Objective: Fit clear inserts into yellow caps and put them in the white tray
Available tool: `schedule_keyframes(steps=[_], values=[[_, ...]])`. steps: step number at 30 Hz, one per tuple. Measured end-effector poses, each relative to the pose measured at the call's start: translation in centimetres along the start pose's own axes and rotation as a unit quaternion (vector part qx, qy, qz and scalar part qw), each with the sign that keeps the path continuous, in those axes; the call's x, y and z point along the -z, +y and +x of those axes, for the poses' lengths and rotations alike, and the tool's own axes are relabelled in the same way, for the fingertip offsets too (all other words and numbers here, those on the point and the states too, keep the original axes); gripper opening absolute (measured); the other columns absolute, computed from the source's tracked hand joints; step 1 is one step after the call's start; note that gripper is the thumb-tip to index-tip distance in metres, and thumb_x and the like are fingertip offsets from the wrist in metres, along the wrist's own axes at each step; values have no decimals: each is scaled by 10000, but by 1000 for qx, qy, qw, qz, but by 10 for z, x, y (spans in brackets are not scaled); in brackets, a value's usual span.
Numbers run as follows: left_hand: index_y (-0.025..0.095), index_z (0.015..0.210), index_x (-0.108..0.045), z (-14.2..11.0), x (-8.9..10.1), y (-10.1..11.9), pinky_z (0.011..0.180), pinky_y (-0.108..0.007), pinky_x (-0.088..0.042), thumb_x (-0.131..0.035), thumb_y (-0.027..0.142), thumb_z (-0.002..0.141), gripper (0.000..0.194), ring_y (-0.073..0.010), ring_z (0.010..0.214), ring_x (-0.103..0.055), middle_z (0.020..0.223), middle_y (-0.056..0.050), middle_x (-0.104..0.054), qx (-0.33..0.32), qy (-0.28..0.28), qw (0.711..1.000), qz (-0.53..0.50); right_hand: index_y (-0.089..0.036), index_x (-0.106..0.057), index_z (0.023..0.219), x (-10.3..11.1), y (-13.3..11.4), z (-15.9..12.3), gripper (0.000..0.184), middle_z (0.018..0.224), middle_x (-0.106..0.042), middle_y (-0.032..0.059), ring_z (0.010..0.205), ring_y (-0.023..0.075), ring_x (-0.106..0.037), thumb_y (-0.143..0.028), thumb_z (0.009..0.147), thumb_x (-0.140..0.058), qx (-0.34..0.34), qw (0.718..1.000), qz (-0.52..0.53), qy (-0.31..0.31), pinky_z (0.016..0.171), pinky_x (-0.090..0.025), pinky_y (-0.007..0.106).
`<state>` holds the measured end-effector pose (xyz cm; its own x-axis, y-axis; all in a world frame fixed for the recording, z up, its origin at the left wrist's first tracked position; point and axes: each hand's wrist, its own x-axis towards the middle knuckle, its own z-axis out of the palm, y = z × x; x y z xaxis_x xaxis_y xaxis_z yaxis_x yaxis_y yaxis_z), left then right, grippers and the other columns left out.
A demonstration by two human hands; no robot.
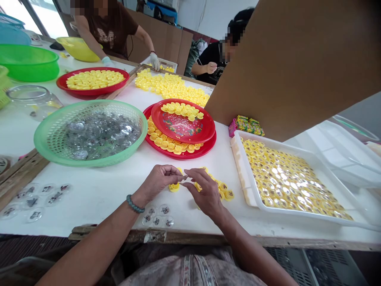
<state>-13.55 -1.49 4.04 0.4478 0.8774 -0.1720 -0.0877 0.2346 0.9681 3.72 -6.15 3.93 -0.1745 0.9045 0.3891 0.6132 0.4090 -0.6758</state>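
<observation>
My left hand (159, 180) is closed, thumb and forefinger pinched at something small and thin that I cannot make out. Facing it, my right hand (206, 190) curls its thumb and fingers around the same spot, and the fingertips of both hands nearly meet. Small yellow round pieces (222, 186) lie on the table behind and beneath my hands. Nearer the table edge, below my left wrist, are several clear discs with printed pictures (157, 216). More clear printed discs (35, 201) are spread at the left.
A green colander (44, 133) of clear discs stands left of stacked red plates (183, 137) with yellow pieces. At right, a white tray (238, 174) holds rows of filled yellow pieces beside a cardboard sheet (268, 71). Two people work across the table; one wears gloves (154, 61).
</observation>
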Motion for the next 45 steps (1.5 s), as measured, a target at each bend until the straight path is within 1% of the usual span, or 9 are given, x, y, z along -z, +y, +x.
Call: schedule_keyframes(steps=[4, 8, 12, 14, 16, 23, 27, 32, 45], values=[[133, 761, -661, 2, 1, -3, 622, -231, -426, -709, 364, 670, 253, -128, 663, -553, 718, -24, -650, -5, -9, 999, 50, -207, -575, 1090, -2, 2, 1, 257, 993, -624, 74, 932, 191, -574, -191, 835, -546, 58, 994, -96, -21, 805, -482, 330], [149, 780, -642, -2, 4, -4, 589, -237, -411, -623, 456, 731, 312, -140, 652, -557, 733, -28, -655, -33, 19, 981, 191, -201, -573, 1012, 0, 5, -2, 226, 951, -619, 55, 882, 184, -582, -191, 787, -591, 14, 994, -108, -16, 768, -483, 311], [174, 666, -571, -8, 6, -3, 540, -261, -341, -585, 558, 720, 389, -148, 564, -511, 609, -3, -584, -58, 111, 875, 468, -210, -567, 1006, 14, 11, -9, 239, 975, -601, 53, 888, 187, -575, -185, 771, -604, -26, 994, -104, -24, 763, -480, 315], [181, 706, -554, -9, 4, -5, 539, -269, -320, -605, 589, 684, 411, -164, 582, -512, 648, -7, -581, -60, 80, 834, 543, -208, -570, 1014, 21, 14, -13, 254, 989, -590, 58, 910, 191, -566, -183, 766, -615, -30, 994, -101, -37, 771, -475, 319], [181, 764, -553, -8, 3, -8, 557, -273, -324, -623, 561, 684, 395, -178, 631, -524, 727, -20, -591, -68, 18, 822, 565, -203, -579, 1019, 25, 16, -15, 264, 991, -588, 61, 925, 194, -554, -185, 761, -634, -22, 993, -101, -55, 783, -466, 322], [181, 836, -615, 1, 0, -21, 581, -248, -336, -592, 233, 743, 109, -141, 648, -502, 756, -5, -574, -97, -83, 867, 482, -166, -622, 992, 15, 20, -2, 241, 933, -629, 68, 902, 200, -542, -188, 756, -671, 47, 977, -141, -152, 800, -424, 339], [168, 762, -634, 6, 2, -27, 560, -234, -343, -606, 247, 718, 94, -126, 618, -491, 721, 0, -578, -89, -77, 911, 396, -156, -650, 954, 8, 22, 7, 207, 873, -640, 64, 851, 185, -556, -136, 748, -666, 56, 968, -150, -194, 780, -422, 315], [154, 756, -670, 11, 6, -34, 574, -227, -387, -686, 279, 634, 176, -140, 638, -539, 705, -5, -634, -14, -62, 956, 285, -157, -662, 961, 4, 22, 9, 232, 861, -644, 58, 844, 173, -574, -149, 731, -693, 47, 965, -136, -218, 744, -430, 268], [155, 728, -707, 16, 7, -37, 557, -223, -412, -722, 281, 571, 202, -151, 622, -574, 658, -6, -664, 43, -38, 965, 254, -184, -691, 796, -1, 22, 15, 115, 827, -645, 37, 803, 150, -592, -96, 725, -671, 44, 958, -145, -245, 689, -422, 225]])
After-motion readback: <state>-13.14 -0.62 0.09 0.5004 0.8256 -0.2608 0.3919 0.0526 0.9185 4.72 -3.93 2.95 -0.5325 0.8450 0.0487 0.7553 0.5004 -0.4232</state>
